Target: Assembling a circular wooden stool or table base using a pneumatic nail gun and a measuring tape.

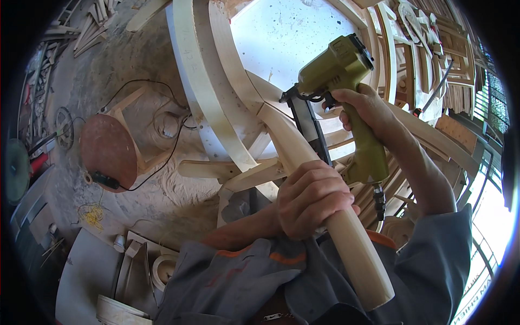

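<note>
My left hand (316,196) is wrapped round a pale, tapered wooden leg (364,260), whose rounded lower end points toward my body. The far end of the leg meets a curved wooden frame (230,59) at a joint. My right hand (368,111) grips the handle of an olive-green nail gun (338,65), with fingers near its trigger. The gun's nose sits close to that joint; I cannot tell whether it touches the wood. Its black magazine (309,127) runs down toward my left hand, and a hose fitting (379,200) hangs from the handle's base.
A round reddish-brown stool (108,151) with a black cord stands on the dusty floor at left. Wooden chair frames (411,65) and stacked parts crowd the right. A light board (292,38) lies behind the curved frame. Wood offcuts (95,24) lie at far left.
</note>
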A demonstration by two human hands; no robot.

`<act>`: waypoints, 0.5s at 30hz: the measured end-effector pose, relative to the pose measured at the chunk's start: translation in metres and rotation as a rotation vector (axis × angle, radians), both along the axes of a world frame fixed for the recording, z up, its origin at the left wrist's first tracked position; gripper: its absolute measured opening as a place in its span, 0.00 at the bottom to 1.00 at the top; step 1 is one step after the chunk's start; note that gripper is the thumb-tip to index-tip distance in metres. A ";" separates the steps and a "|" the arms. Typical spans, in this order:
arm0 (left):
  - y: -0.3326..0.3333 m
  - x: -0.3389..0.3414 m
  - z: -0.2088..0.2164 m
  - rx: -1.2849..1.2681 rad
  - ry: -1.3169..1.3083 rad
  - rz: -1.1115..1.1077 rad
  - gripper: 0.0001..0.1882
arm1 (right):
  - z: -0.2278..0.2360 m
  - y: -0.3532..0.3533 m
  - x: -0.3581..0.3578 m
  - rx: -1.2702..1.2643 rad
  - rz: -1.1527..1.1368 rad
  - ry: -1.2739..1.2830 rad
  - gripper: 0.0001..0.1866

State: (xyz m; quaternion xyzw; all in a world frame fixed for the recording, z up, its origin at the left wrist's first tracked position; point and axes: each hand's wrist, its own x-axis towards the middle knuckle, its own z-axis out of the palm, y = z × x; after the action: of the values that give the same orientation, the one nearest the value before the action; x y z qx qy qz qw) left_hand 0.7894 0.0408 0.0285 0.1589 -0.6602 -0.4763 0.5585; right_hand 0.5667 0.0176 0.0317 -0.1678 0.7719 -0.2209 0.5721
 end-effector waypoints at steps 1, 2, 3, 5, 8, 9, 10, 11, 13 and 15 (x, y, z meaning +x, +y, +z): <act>0.001 -0.001 0.001 0.012 -0.001 0.014 0.19 | 0.000 -0.002 0.000 0.035 -0.006 0.005 0.18; 0.001 -0.001 0.001 0.024 -0.003 0.028 0.19 | 0.000 -0.004 0.001 0.071 -0.012 0.010 0.17; 0.001 -0.001 0.001 0.037 -0.001 0.028 0.19 | 0.003 -0.008 0.002 0.083 -0.012 0.012 0.17; -0.001 -0.002 0.000 0.026 -0.004 0.028 0.18 | 0.008 -0.016 0.002 0.147 -0.019 0.031 0.17; 0.002 -0.001 0.000 0.037 0.005 0.022 0.19 | 0.000 -0.011 -0.004 0.147 -0.023 0.020 0.16; 0.002 -0.001 0.000 0.040 0.005 0.023 0.19 | 0.000 -0.011 -0.002 0.150 -0.022 0.020 0.16; 0.002 -0.001 0.002 0.045 0.010 0.016 0.19 | 0.004 -0.012 0.001 0.087 -0.020 0.004 0.16; 0.002 -0.001 0.003 0.050 0.014 0.009 0.19 | 0.006 -0.012 0.003 0.025 -0.019 -0.012 0.16; 0.002 -0.002 0.003 0.045 0.017 0.026 0.20 | 0.003 -0.012 -0.001 0.071 0.006 0.011 0.16; 0.000 -0.004 0.001 0.034 0.020 0.041 0.20 | 0.001 -0.004 -0.005 0.112 0.028 0.034 0.16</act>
State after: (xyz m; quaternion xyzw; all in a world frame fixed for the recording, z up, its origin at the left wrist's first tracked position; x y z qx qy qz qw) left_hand 0.7855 0.0410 0.0296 0.1771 -0.6432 -0.4775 0.5717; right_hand 0.5613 0.0134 0.0331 -0.1500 0.7902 -0.1665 0.5705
